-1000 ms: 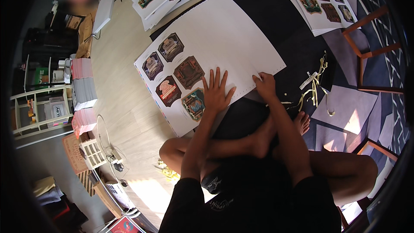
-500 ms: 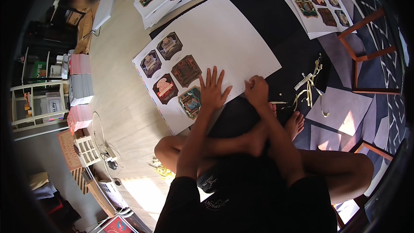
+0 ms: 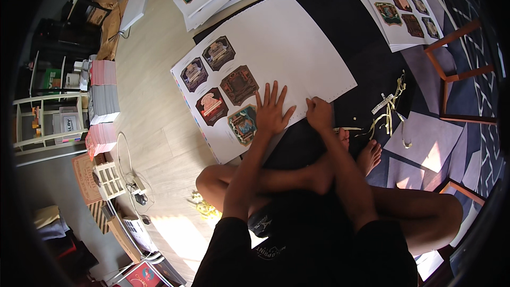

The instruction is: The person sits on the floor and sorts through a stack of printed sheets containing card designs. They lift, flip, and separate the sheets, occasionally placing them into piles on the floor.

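Since the earlier frames the large white printed sheet (image 3: 276,48) has been shifted a little toward the person, and both hands have been kept at its near edge. The left hand (image 3: 272,110) is laid flat on the sheet with its fingers (image 3: 267,93) spread wide — nothing is gripped, the paper is only pressed down. The right hand (image 3: 319,112) is curled into a loose fist at the sheet's near edge; whether something is pinched inside it cannot be told.

The sheet lies on a black mat (image 3: 366,58) on the floor, partly overhanging the pale wood floor (image 3: 154,127). Five dark ornate labels (image 3: 239,84) are printed near its left end, the left hand touching the nearest one. Yellowish paper strips (image 3: 390,111) are scattered to the right — near the person's bare feet (image 3: 369,155). Further stacks of printed sheets (image 3: 406,13) are seen beyond.
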Demonstrator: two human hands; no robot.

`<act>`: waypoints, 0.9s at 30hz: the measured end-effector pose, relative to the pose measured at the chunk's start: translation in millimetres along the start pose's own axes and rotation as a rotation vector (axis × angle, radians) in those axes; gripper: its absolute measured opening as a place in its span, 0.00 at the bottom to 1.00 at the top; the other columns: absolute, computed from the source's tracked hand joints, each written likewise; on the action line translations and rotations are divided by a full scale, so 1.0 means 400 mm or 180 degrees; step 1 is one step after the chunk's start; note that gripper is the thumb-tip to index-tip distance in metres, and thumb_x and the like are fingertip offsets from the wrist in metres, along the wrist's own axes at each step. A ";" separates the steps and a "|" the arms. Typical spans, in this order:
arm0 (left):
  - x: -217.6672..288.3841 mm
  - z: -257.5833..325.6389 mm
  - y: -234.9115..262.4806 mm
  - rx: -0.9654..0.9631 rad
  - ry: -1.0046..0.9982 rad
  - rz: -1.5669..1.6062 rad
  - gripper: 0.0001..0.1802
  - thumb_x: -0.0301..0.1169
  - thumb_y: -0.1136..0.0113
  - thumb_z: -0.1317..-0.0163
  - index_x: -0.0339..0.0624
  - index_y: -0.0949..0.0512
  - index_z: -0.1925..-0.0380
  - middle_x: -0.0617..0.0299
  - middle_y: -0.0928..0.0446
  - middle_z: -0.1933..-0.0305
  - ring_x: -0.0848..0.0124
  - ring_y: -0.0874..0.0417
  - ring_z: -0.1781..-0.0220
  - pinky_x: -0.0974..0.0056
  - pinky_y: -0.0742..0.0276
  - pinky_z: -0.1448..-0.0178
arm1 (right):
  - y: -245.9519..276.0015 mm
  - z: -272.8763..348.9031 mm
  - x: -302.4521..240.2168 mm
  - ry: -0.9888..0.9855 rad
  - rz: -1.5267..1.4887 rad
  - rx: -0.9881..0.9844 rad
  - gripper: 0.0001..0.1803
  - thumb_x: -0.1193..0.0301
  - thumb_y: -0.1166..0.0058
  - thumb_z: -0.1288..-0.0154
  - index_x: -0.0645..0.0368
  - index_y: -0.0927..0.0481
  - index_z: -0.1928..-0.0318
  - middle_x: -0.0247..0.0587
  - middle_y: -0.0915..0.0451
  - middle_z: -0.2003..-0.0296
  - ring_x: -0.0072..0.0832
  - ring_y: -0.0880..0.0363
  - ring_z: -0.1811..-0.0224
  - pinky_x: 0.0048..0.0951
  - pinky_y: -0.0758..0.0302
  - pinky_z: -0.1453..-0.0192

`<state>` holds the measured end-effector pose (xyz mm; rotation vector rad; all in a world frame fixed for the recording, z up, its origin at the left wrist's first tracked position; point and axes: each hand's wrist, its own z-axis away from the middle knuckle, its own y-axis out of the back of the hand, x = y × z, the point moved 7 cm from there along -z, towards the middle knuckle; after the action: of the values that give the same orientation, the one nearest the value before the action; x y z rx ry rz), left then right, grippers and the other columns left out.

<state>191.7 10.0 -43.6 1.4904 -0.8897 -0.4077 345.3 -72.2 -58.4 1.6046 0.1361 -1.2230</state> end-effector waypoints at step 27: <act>-0.022 0.009 -0.003 -0.0027 0.0106 0.0143 0.33 0.52 0.59 0.26 0.51 0.39 0.25 0.52 0.49 0.19 0.50 0.54 0.17 0.36 0.68 0.20 | 0.052 0.046 -0.042 0.0240 -0.0217 0.0080 0.09 0.71 0.38 0.39 0.65 0.20 0.68 0.54 0.18 0.69 0.50 0.16 0.65 0.44 0.21 0.60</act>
<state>183.6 13.8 -47.4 1.4629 -0.8925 -0.3525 339.0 -87.4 -30.5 1.6806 0.2255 -1.2209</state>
